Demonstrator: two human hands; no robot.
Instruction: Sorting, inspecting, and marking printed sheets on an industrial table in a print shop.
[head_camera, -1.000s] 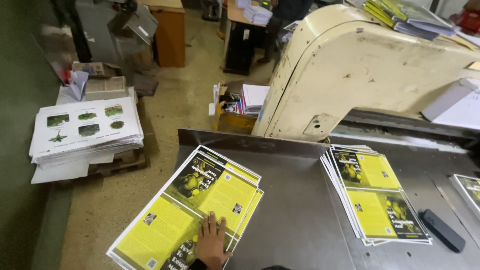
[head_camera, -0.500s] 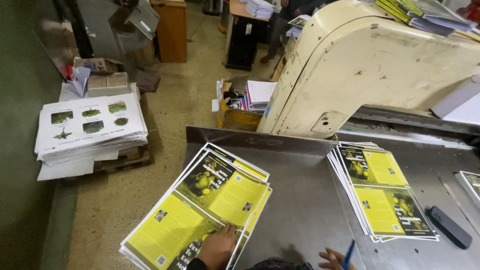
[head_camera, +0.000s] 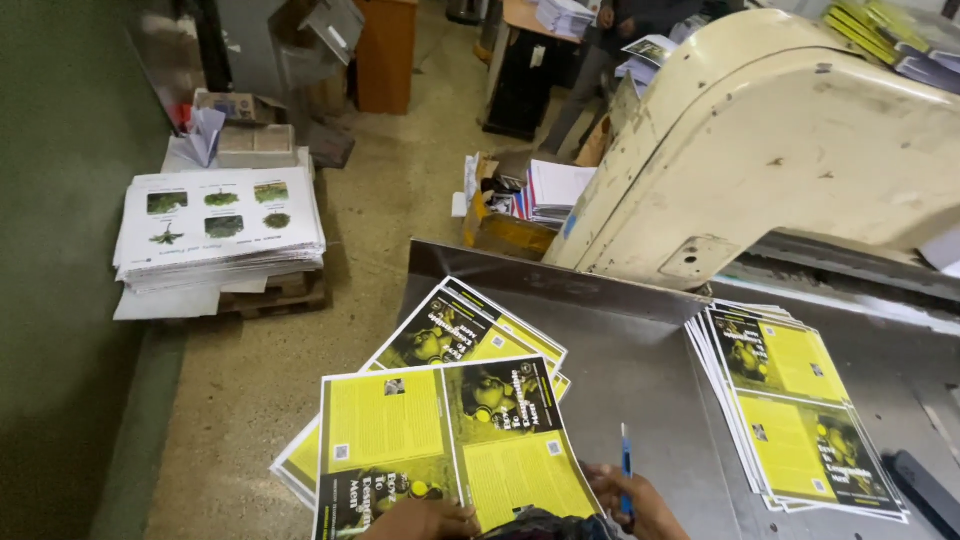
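The left hand (head_camera: 425, 520) presses down on the near edge of the top yellow sheet (head_camera: 450, 445), fingers flat rather than curled, so it pins the paper more than it grips it; only part of the hand shows at the bottom of the view. That sheet lies turned square to the person, across the fanned stack of yellow sheets (head_camera: 465, 335) beneath it, which angles off the left corner of the metal table (head_camera: 620, 380), likely so single sheets can be slid free. Far to the left, a stack of white printed sheets (head_camera: 220, 225) rests on a wooden pallet (head_camera: 275, 295) on the floor. The right hand (head_camera: 635, 500) is closed around a blue pen (head_camera: 626, 470), tip upward, just beside the sheet's right edge. Further right, a second stack of yellow sheets (head_camera: 795, 405) sits under the cream machine housing (head_camera: 790, 150), well apart from the hands.
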